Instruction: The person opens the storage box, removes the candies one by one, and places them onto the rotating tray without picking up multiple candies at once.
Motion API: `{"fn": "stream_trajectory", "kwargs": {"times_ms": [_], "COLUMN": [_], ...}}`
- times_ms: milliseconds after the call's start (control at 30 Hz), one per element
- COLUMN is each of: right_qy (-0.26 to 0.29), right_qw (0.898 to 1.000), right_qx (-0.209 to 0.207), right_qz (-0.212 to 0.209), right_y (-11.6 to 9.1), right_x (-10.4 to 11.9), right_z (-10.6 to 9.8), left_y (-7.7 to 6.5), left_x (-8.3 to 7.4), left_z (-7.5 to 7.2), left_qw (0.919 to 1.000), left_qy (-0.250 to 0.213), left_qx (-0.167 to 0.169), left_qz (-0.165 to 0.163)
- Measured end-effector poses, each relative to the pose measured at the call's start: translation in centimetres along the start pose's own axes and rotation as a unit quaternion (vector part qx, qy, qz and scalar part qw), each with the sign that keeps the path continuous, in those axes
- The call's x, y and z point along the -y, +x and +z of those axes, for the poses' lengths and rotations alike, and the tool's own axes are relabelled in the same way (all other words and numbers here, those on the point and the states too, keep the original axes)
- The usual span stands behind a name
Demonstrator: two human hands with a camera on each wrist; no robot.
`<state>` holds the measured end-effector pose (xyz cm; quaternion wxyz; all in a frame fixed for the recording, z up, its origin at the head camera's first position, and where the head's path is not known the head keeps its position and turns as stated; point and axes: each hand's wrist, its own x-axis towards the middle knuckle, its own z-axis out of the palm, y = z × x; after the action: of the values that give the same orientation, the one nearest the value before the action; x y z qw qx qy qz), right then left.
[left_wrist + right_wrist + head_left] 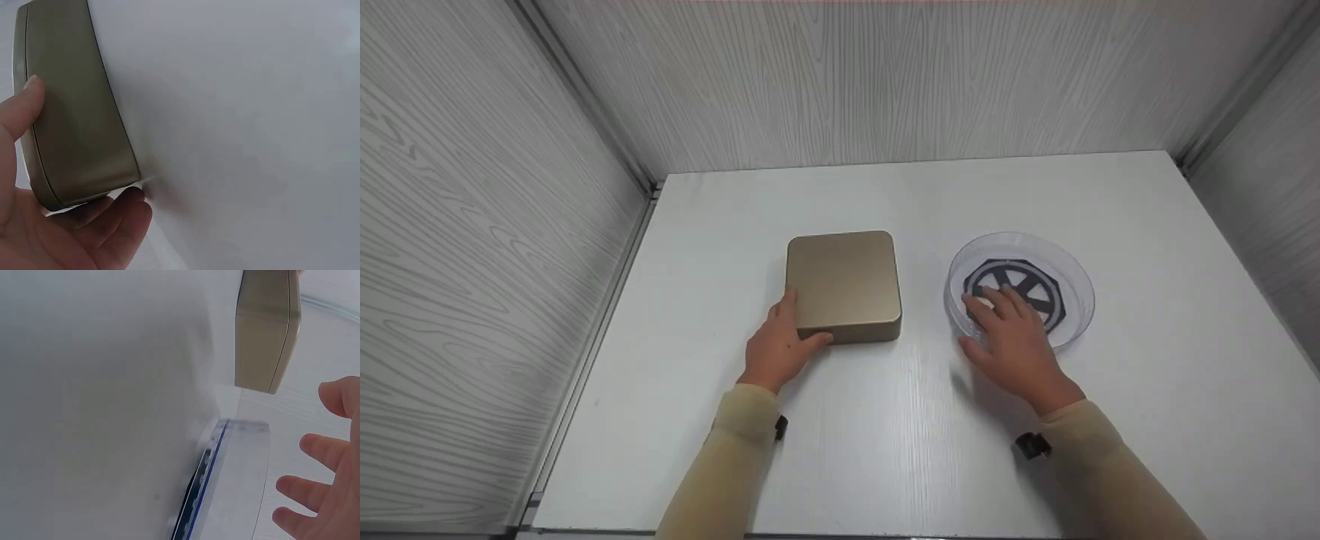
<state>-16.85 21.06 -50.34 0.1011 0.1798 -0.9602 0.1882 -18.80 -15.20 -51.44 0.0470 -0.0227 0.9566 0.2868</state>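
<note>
A flat gold tin box (844,277) with rounded corners lies on the table, its lid on. My left hand (776,349) holds its near left corner, the thumb against the front side and the fingers along the left side. In the left wrist view, the thumb presses the box's side (73,112). To the right stands a round clear shallow dish (1086,289). A dark octagonal pattern with spokes (1041,306) shows at its bottom; whether it lies inside or beneath, I cannot tell. My right hand (1020,356) hovers over the dish's near side, fingers spread, holding nothing.
The white table (885,442) bears both things. A wood-grain panel (847,82) rises at the back, with similar panels on the left (450,262) and right. A gap of bare tabletop separates the box from the dish.
</note>
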Motion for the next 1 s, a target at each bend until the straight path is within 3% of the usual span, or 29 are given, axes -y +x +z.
{"fn": "stream_trajectory", "kwargs": {"times_ms": [333,633,800,1000], "right_qy": [0.010,-0.006,-0.004,0.024], "right_qw": [0.999,0.993,0.986,0.982], "right_qx": [0.027,0.074,0.106,0.152], "right_qz": [-0.019,-0.087,-0.126,-0.110], "right_y": [2.6,6.5,9.5,14.0], "right_x": [3.1,8.4,11.6,14.7], "right_z": [0.3,1.3,2.6,3.4], "left_y": [-0.7,-1.6,-1.8,-1.9], "left_x": [-0.9,-1.0,-0.6,-0.3], "left_z": [-0.2,0.0,-0.2,-0.4], "left_qw": [0.9984,0.9971,0.9957,0.9943], "left_qy": [0.056,0.075,0.091,0.100], "left_qx": [-0.001,0.016,0.008,0.001], "left_qz": [0.004,0.005,0.017,0.036]}}
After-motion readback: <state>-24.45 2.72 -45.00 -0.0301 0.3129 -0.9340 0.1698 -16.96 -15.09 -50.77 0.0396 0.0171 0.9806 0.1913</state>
